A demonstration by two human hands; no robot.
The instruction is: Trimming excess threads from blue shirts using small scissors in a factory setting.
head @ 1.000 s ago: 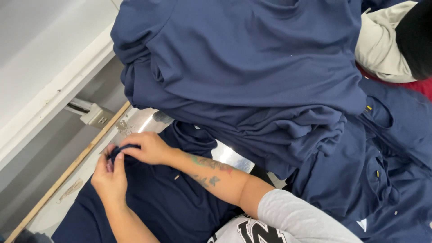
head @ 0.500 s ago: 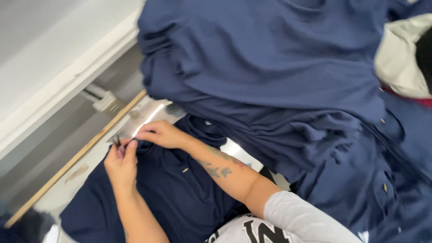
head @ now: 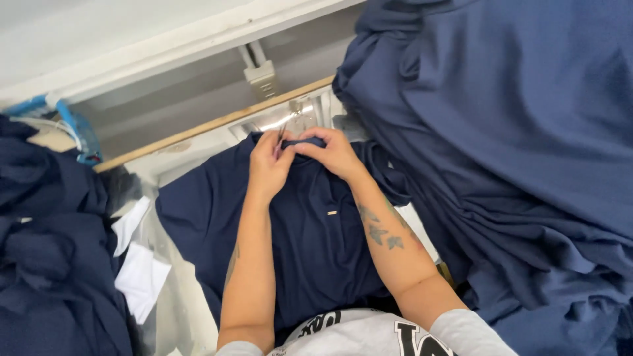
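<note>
Since a moment ago our view has swung left, bringing a second heap of navy garments (head: 46,264) into sight, while both hands stay at the collar. Our left hand (head: 269,165) and right hand (head: 335,153) pinch the top edge of the navy shirt (head: 316,244) (fingers closed on the fabric), which lies flat on the metal worktable (head: 178,310) beside a large navy pile (head: 514,145).

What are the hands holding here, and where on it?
Both the left hand and right hand pinch the far edge of the flat navy fabric garment; the left also seems to grip a thin dark tool.
</note>
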